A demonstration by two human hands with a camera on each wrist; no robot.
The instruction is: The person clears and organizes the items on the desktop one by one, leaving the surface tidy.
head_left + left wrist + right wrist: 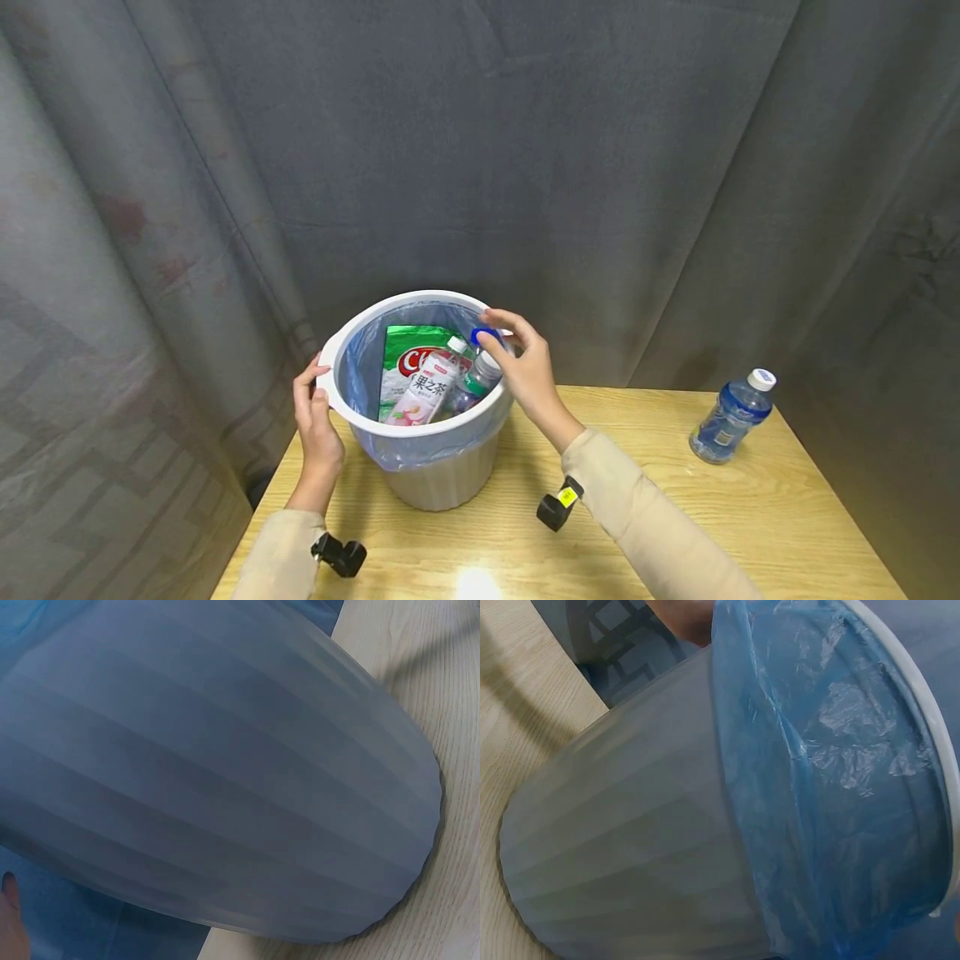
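Observation:
A white ribbed bin [442,483] lined with a blue bag [358,367] stands on the wooden table [675,517]. Inside lie a green packet [408,350], a peach-tea bottle [427,387] and a second bottle [476,379] with a blue cap. My left hand [313,385] grips the bin's left handle, thumb on the rim. My right hand [501,333] holds the far right rim, thumb inside and fingers over the edge. The left wrist view is filled by the bin's wall [225,787]. In the right wrist view the bag [832,787] folds over the rim [922,705].
A small water bottle [731,417] with a white cap and blue label stands at the table's right back. Grey curtains [525,167] hang close behind and on both sides. The bin sits near the table's left back corner.

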